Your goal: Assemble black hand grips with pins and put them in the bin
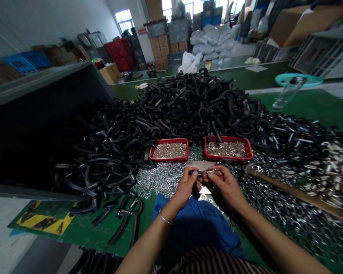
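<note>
My left hand (185, 184) is closed in a pinch on a small black rod-like part (199, 173). The fingers of my right hand (226, 185) pinch a small metal coil spring (211, 171), its near end close to or touching the black part; I cannot tell whether they are joined. Both hands are over a flat metal plate (200, 165), just in front of two red trays. The left tray (169, 159) and the right tray (229, 157) hold small metal pins. Loose washers (164, 178) lie left of my hands. A spring hand grip (130, 217) rests at the front left.
A large heap of black handles (183, 102) fills the table's middle, beside a dark crate (40, 125). To the right are a hammer (297, 193), metal rings (286, 217), metal sleeves (337, 167) and a clear bottle (288, 93). Blue cloth (200, 224) lies beneath my arms.
</note>
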A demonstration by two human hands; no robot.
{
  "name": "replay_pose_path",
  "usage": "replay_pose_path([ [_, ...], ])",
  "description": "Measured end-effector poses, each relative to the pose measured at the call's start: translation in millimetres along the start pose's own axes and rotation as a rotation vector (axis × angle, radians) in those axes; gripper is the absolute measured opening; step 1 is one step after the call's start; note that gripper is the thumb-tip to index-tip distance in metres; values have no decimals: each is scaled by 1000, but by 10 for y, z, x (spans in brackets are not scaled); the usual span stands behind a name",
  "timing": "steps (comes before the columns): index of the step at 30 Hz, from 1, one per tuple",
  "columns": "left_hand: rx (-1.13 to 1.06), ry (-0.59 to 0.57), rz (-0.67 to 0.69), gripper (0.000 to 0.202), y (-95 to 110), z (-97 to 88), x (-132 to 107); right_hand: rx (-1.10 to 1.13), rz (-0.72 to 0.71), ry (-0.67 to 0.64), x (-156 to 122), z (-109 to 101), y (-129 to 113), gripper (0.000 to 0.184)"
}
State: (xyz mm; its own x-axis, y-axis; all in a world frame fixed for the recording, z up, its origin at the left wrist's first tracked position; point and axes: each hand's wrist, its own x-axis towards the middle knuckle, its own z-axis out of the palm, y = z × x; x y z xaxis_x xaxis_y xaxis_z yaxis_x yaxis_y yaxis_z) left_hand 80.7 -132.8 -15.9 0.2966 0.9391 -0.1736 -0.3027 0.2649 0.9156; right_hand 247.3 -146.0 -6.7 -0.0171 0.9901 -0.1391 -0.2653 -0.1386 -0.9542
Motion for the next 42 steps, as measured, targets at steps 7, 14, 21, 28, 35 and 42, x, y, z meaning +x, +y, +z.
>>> replay_pose_path([
  [7, -135, -405, -365, 45, 65, 213, -134, -232, -109, -224, 49, -140, -121, 22],
  [14, 57, -93, -107, 36, 297, 178, -5, -697, -226, -324, 345, -602, -568, 24],
  [21, 75, 146, 17, 35, 390, -129, 243, -1376, -427, -470, -66, -1017, -334, 17],
  [28, -2, 188, -7, 37, 93, 224, 209, -1518, -449, -413, -89, -979, -189, 22],
  [35, 301, 234, 190, 33, 138, 360, 152, -614, -173, -44, -46, -669, -410, 21],
  [42, 471, 248, 289, 27, 160, 368, 117, 172, 229, -220, 73, -84, -106, 29],
])
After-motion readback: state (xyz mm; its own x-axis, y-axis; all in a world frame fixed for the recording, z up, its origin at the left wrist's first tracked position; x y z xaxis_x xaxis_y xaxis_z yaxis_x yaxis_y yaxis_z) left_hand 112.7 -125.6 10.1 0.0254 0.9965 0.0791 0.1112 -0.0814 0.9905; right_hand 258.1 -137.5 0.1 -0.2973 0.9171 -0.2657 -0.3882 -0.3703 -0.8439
